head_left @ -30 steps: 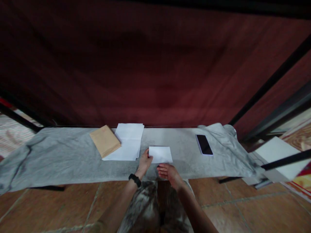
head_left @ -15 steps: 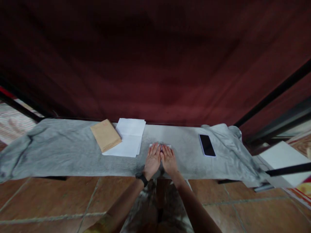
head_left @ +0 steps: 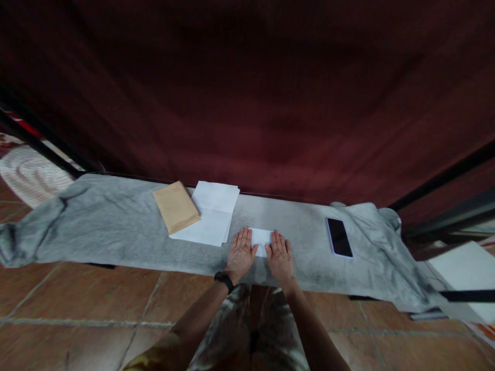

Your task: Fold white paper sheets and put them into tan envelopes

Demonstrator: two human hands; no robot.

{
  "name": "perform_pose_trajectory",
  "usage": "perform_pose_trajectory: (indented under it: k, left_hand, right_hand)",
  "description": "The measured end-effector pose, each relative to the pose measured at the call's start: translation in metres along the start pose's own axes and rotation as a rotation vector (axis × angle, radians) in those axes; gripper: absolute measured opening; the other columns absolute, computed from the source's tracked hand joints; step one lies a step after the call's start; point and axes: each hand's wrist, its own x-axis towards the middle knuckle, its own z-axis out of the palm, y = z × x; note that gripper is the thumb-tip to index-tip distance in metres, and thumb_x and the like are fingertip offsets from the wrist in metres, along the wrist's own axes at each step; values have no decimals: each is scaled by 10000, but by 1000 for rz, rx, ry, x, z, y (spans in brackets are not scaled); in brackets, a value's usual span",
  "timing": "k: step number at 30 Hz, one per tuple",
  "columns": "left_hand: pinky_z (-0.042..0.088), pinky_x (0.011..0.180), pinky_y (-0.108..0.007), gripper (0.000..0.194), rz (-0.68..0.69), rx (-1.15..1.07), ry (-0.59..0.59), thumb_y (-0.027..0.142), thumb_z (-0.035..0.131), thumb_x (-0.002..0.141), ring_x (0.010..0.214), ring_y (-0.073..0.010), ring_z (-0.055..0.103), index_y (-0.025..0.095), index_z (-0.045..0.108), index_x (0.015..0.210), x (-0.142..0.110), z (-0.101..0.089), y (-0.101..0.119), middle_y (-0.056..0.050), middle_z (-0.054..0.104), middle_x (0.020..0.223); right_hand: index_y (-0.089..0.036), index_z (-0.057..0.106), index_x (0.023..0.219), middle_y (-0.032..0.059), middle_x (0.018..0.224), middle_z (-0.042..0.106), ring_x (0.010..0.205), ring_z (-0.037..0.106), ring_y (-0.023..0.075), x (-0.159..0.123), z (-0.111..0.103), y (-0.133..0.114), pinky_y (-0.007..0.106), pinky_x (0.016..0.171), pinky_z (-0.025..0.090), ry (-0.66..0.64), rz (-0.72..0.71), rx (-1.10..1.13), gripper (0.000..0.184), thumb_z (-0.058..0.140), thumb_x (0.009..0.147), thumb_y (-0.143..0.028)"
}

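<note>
A small piece of white paper (head_left: pixel 261 240), apparently folded, lies flat on the grey cloth (head_left: pixel 127 232) in front of me. Over its left edge rests my left hand (head_left: pixel 240 253), palm down with the fingers stretched out and a dark band on the wrist. My right hand (head_left: pixel 280 256) lies flat on the right edge in the same way. Between the two hands the middle of the paper shows; its outer edges are hidden beneath them. Neither hand grips anything.
Left of my hands lie larger white sheets (head_left: pixel 212 211), partly covered by a stack of brown envelopes (head_left: pixel 177 207). A phone (head_left: pixel 340 237) rests on the cloth at the right. A dark red curtain-like surface (head_left: pixel 255 129) rises behind. Tiled floor (head_left: pixel 108 293) shows below.
My hands have moved apart, from close together over the middle of the small paper to its two side edges, uncovering its middle. The whole view has tilted slightly.
</note>
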Motion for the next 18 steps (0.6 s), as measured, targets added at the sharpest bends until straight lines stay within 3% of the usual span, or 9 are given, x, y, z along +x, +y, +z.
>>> perform_pose_trajectory:
  k: [8, 14, 18]
  left_hand:
    - [136, 1244, -513, 610, -22, 2, 17, 343, 342, 1003, 1518, -274, 211, 89, 275, 1554, 1, -3, 6, -171, 301, 1609]
    - [130, 1254, -428, 605, 359, -60, -115, 445, 332, 1031, 1525, -197, 191, 157, 272, 1560, -1, -1, 31, -94, 302, 1625]
    - [117, 1248, -412, 699, 414, -65, -170, 521, 347, 1017, 1524, -193, 196, 127, 203, 1576, -5, 4, 35, -121, 311, 1617]
  right_hand:
    - [-96, 314, 1547, 196, 1544, 421, 1433, 382, 292, -7, -2, 7, 537, 1168, 260, -9, 16, 15, 551, 310, 1044, -320]
    - [-142, 228, 1581, 159, 1603, 333, 1486, 289, 270, -12, 0, 12, 531, 1199, 204, -69, -13, -17, 593, 296, 995, -192]
    - [-155, 123, 1598, 158, 1628, 275, 1521, 184, 278, -17, 1, 17, 558, 1211, 154, -78, -89, -27, 672, 303, 951, -142]
